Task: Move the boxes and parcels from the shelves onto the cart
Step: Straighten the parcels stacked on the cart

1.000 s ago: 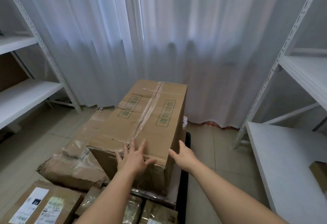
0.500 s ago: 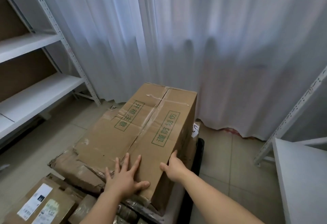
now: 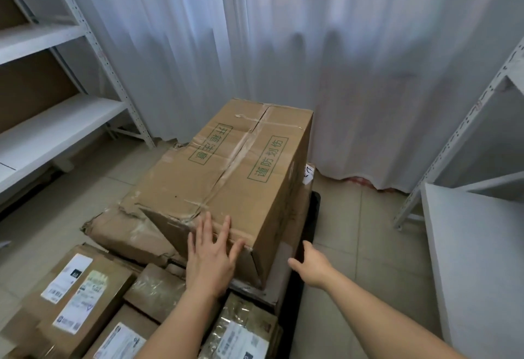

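Pressing my left hand (image 3: pixel 211 256), fingers flat, on the large taped brown cardboard box (image 3: pixel 226 171) atop the black cart (image 3: pixel 310 216), I steady it; my right hand (image 3: pixel 312 266) hangs open beside it.

My left hand (image 3: pixel 211 256) lies flat, fingers spread, on the near edge of the big cardboard box (image 3: pixel 226 177) at centre frame. My right hand (image 3: pixel 310 263) hovers just right of its corner, fingers relaxed. Labelled parcels (image 3: pixel 85 296) crowd the lower left.
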